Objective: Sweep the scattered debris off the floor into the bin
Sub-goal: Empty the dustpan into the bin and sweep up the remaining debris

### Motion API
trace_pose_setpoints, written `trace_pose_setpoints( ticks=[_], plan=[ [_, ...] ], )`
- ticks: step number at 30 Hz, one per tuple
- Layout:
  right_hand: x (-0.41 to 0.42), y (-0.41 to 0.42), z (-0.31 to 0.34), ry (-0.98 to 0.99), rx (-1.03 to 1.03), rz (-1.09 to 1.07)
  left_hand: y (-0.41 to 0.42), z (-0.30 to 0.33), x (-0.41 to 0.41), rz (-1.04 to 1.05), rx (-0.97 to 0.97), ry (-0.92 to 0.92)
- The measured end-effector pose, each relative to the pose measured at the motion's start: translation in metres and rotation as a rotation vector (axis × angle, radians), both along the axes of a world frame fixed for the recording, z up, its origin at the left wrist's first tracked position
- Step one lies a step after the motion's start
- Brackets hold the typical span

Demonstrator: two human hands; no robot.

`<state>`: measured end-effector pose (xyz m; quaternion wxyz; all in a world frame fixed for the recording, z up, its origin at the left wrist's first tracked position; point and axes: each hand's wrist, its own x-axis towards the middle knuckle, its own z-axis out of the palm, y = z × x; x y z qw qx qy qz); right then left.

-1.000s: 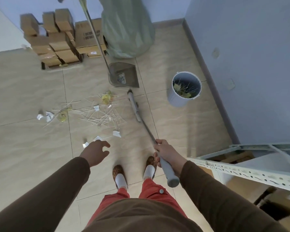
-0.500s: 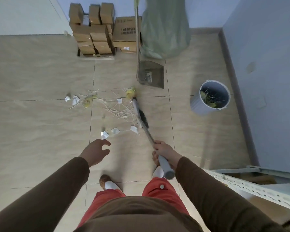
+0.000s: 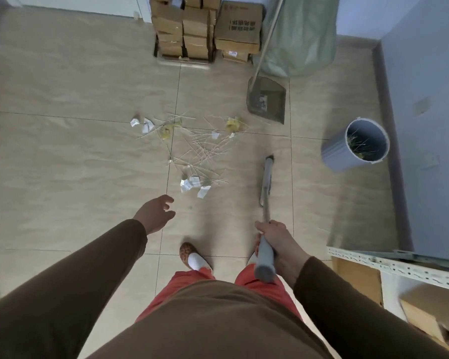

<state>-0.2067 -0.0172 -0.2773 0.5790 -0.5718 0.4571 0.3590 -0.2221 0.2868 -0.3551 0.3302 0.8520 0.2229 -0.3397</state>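
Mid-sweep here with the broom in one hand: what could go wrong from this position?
The thin sticks are light and spread wide, so a hard stroke of the broom may flick them further apart. The dustpan stands untouched beyond the pile, and the left hand is free. The bin sits off right, so carrying risks spills.

I swung the broom (image 3: 266, 182) out of the debris (image 3: 195, 149); its head, which half a second before sat among the sticks and paper scraps, lay on bare tile to their right, apart from them, toward the bin (image 3: 354, 145). My right hand (image 3: 275, 242) kept its grip on the grey handle, drawn rightward. The paper scraps nearest me had bunched closer together. My left hand (image 3: 156, 212) stayed free, fingers loose. My view had shifted leftward, boxes (image 3: 205, 27) nearer centre.
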Motion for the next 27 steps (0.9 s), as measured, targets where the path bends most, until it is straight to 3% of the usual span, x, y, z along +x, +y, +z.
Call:
trace_pose_setpoints(
  ticks=[2, 7, 11, 14, 17, 22, 27],
  plan=[
    [-0.002, 0.038, -0.016, 0.043, -0.005, -0.040, 0.014, -0.003, -0.012, 0.020, 0.000, 0.007],
    [-0.001, 0.113, -0.014, 0.116, 0.219, -0.117, 0.036, -0.004, -0.031, 0.059, -0.009, 0.008],
    [0.014, 0.111, -0.007, 0.190, 0.437, -0.150, 0.059, -0.004, -0.041, 0.120, -0.015, 0.002],
    [0.021, 0.090, 0.011, 0.231, 0.476, -0.165, 0.071, -0.004, -0.045, 0.205, -0.024, -0.068],
    [0.015, 0.077, 0.041, 0.213, 0.384, -0.020, 0.079, -0.003, -0.048, 0.333, -0.027, -0.133],
    [0.012, 0.060, 0.079, 0.205, 0.314, 0.236, 0.085, -0.002, -0.042, 0.412, 0.124, -0.225],
    [0.003, 0.082, 0.067, 0.271, 0.350, 0.595, 0.086, 0.010, -0.031, 0.457, 0.163, -0.127]
  ],
)
